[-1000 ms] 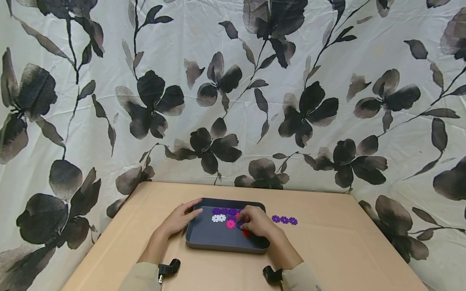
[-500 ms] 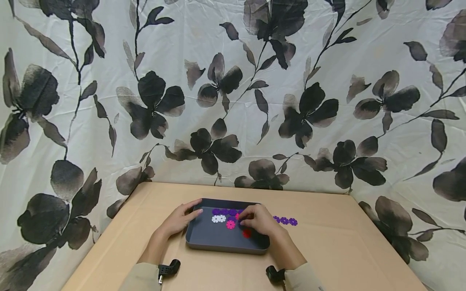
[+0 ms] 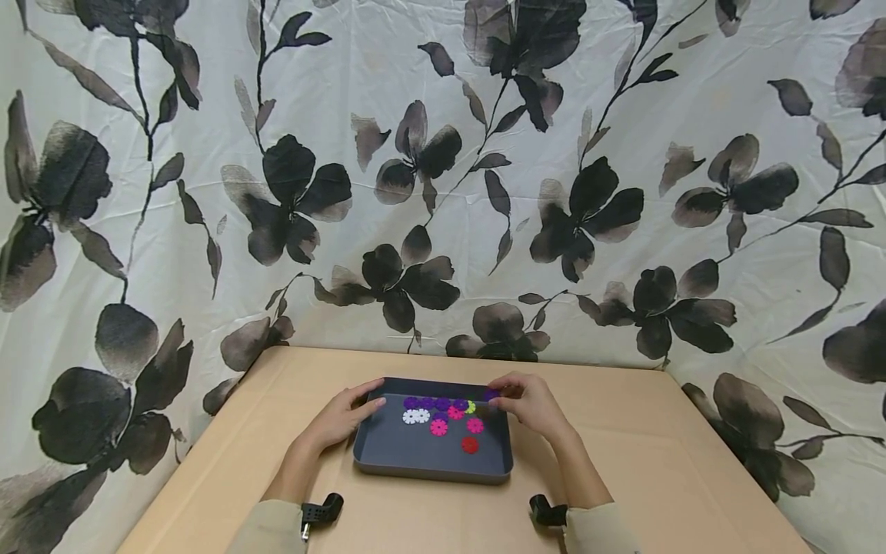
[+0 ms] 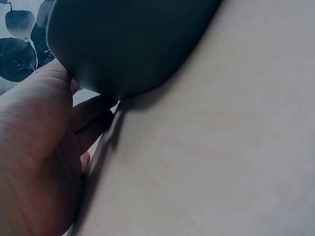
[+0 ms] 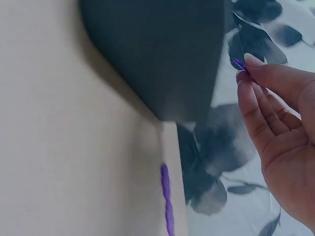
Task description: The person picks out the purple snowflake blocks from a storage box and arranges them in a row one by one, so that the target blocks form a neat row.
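Note:
A dark grey tray point(image 3: 429, 467) rests on the table, holding notched plastic discs. My left hand point(image 3: 341, 415) grips its left wall, thumb over the rim; in the left wrist view the fingers point(image 4: 91, 118) reach along the outer side. My right hand point(image 3: 533, 404) is at the far right corner, pinching a purple notched disc point(image 5: 240, 64) between thumb and fingertips. Inside the tray are several purple discs point(image 3: 426, 403), white discs point(image 3: 416, 416), pink discs point(image 3: 439, 427), a yellow-green disc point(image 3: 471, 407) partly covered, and a red disc point(image 3: 470, 445).
A row of purple discs point(image 5: 167, 201) lies on the tan table point(image 3: 657, 462) beside the tray; the right hand hides it in the head view. Floral cloth point(image 3: 484, 192) hangs behind the table's far edge.
My right hand has moved from over the discs to the tray's far right corner, with a purple disc in its fingertips. Yellow-green and pink discs are uncovered. The left hand has stayed put.

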Tool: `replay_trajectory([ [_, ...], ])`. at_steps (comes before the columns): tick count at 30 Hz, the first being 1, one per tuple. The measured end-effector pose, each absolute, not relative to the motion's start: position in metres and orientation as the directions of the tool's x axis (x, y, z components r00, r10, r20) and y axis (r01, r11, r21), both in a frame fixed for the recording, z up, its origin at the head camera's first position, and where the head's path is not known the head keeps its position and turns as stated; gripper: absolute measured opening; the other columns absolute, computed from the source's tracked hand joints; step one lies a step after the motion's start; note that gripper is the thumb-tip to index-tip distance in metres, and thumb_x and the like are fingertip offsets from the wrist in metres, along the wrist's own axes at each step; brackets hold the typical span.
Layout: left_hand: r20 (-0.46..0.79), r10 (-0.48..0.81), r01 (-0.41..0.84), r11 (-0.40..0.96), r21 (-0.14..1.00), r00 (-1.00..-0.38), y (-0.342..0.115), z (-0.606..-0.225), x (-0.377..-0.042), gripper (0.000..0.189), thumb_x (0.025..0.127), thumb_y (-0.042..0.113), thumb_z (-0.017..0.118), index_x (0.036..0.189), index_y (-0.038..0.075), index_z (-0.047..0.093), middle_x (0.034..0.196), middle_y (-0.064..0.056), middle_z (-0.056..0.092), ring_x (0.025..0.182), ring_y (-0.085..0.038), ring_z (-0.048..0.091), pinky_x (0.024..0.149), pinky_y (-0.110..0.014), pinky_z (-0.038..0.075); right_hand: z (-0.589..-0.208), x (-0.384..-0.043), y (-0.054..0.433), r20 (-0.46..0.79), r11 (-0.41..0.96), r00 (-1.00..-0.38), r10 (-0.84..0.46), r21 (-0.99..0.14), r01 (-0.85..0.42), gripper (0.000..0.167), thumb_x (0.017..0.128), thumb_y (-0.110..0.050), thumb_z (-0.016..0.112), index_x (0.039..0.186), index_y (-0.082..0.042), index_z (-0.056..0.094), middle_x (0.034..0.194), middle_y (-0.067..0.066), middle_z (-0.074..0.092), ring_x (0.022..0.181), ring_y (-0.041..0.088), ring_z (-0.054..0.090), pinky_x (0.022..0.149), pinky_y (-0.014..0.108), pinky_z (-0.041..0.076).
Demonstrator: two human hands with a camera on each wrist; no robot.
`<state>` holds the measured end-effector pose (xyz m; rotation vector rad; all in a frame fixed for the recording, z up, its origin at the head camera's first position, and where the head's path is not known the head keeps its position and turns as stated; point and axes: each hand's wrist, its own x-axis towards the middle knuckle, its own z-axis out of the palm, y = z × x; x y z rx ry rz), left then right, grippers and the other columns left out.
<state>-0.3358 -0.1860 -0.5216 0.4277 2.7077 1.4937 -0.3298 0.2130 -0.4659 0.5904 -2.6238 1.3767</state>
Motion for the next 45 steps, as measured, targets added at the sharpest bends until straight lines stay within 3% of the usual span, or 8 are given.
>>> replay_trajectory([
  [12,0.125,0.253,0.242,0.508,0.827,-0.959,-0.186,-0.522,-0.334,0.066,0.100,0.055,0.064,0.156,0.023,0.050,0.162,-0.011,0.046,0.154,-0.039,0.036,0.125,-0.064,0.026,-0.462,-0.328,0.256,0.268,0.477,-0.951,-0.153,-0.823,-0.309,0.025,0.088,-0.007,0.082,0.113,-0.005,0.078,0.104,0.013,0.078,0.083,0.017,0.070,0.071,0.022,0.059],
  [16,0.108,0.244,0.222,0.508,0.833,-0.964,-0.186,-0.522,-0.334,0.066,0.099,0.056,0.065,0.156,0.026,0.051,0.162,-0.008,0.046,0.155,-0.037,0.035,0.126,-0.063,0.025,-0.462,-0.327,0.268,0.263,0.477,-0.957,-0.123,-0.830,-0.289,0.026,0.090,-0.010,0.082,0.114,-0.004,0.077,0.107,0.016,0.077,0.085,0.019,0.069,0.072,0.022,0.058],
  [24,0.100,0.233,0.208,0.505,0.837,-0.967,-0.185,-0.524,-0.335,0.066,0.097,0.059,0.065,0.155,0.031,0.052,0.162,-0.006,0.047,0.155,-0.038,0.035,0.126,-0.066,0.023,-0.466,-0.327,0.290,0.239,0.502,-0.966,-0.102,-0.826,-0.257,0.027,0.092,-0.006,0.079,0.118,-0.002,0.075,0.111,0.017,0.076,0.088,0.018,0.069,0.075,0.019,0.059],
  [45,0.114,0.253,0.231,0.499,0.836,-0.961,-0.186,-0.521,-0.335,0.066,0.098,0.058,0.065,0.155,0.026,0.052,0.163,-0.007,0.046,0.155,-0.035,0.035,0.127,-0.061,0.024,-0.480,-0.320,0.339,0.176,0.607,-0.983,-0.056,-0.775,-0.174,0.028,0.089,0.003,0.078,0.116,0.007,0.074,0.111,0.023,0.076,0.092,0.020,0.070,0.075,0.019,0.056],
])
